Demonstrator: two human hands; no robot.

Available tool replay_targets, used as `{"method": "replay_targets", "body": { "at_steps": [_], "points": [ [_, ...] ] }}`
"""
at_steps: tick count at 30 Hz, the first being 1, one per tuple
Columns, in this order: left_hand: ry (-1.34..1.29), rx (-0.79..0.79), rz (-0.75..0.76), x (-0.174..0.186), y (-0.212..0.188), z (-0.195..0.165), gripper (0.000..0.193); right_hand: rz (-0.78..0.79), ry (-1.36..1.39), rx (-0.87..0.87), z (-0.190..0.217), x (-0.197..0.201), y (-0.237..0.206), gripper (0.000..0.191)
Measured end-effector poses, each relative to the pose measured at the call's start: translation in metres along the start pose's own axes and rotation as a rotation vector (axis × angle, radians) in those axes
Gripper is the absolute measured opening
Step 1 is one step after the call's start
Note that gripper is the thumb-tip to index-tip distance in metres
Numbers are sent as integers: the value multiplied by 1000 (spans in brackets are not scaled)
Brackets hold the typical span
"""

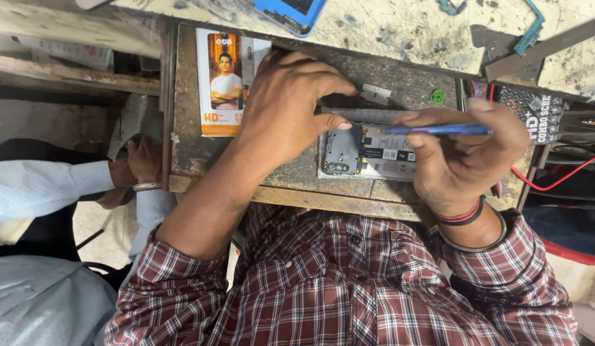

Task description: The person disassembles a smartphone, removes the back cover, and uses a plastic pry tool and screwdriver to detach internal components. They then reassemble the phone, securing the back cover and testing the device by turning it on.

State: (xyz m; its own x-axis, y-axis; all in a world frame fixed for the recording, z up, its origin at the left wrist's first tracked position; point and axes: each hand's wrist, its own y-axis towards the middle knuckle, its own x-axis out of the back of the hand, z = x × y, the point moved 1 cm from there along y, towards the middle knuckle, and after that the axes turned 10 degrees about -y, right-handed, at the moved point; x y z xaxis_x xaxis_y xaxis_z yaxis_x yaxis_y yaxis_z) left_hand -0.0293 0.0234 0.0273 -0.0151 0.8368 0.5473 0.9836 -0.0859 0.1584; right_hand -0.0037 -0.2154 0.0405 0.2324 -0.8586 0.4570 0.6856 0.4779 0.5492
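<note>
An opened phone (365,154) with its back cover off lies on a worn wooden board (201,154), its camera block and battery showing. My left hand (288,106) presses down on the phone's left end with thumb and fingers. My right hand (461,157) holds a thin blue tool (438,130) level, its tip over the phone's upper right part. I wear a red and white checked shirt, with bangles and red thread on the right wrist.
A small printed packet (224,83) lies at the board's left. A metal blade (376,95) and a green ring (436,96) sit behind the phone. A blue phone case (291,13), a black box (535,115) and a red wire (554,182) lie around. Another person's hands (134,170) rest at left.
</note>
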Motion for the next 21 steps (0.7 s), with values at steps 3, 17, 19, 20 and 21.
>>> {"method": "replay_targets", "body": {
  "at_steps": [3, 17, 19, 20, 21],
  "points": [
    [48, -1, 9, 3, 0, -3, 43, 134, 22, 40, 1, -6, 0, 56],
    [65, -51, -3, 9, -3, -4, 40, 245, -150, 133, 11, -27, 9, 45],
    [64, -61, 4, 10, -3, -3, 40, 319, -102, 187, 14, -30, 16, 37],
    [59, -56, 13, 10, -3, -2, 41, 356, -78, 214, 16, -32, 19, 33],
    [55, -51, 20, 9, -2, -2, 42, 419, -80, 259, 18, -30, 23, 31]
  ]
}}
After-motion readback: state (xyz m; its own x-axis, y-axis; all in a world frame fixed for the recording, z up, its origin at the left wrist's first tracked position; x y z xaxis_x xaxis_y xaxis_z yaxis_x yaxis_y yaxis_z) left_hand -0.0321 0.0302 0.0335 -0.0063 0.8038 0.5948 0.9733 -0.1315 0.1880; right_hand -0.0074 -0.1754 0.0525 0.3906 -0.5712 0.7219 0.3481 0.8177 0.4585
